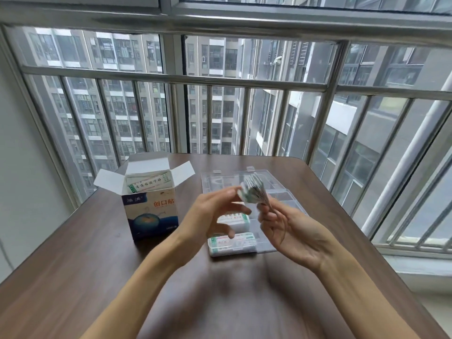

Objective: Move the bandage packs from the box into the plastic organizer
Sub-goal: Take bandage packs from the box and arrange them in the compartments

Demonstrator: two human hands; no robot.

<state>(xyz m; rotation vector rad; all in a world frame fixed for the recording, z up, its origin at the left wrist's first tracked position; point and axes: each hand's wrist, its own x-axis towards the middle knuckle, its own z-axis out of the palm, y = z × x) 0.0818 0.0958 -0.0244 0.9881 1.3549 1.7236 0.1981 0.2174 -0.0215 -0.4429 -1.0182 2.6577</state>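
Both hands are raised above the middle of the brown bench, working a fanned bundle of bandage packs between them. The right hand has its fingers curled in and pinches the lower end of the bundle, so the packs splay out like a fan above it. The left hand is spread and relaxed, its upper fingertips touching the left edge of the fan; its other fingers hang loose and grip nothing. The bundle is blurred, so how many packs it holds cannot be told.

Under the hands, toward the bench's right edge, lies the clear plastic organizer with its lid folded open toward the far edge. 2 of its near-left compartments already hold stacks of green-and-white packs, one behind the other.

To the left of the organizer, near the far-left corner, stands the blue and white box, upright, its top flaps open. More packs show inside its mouth.

Beyond the far edge a metal railing crosses a wide window, with tall apartment blocks behind it.
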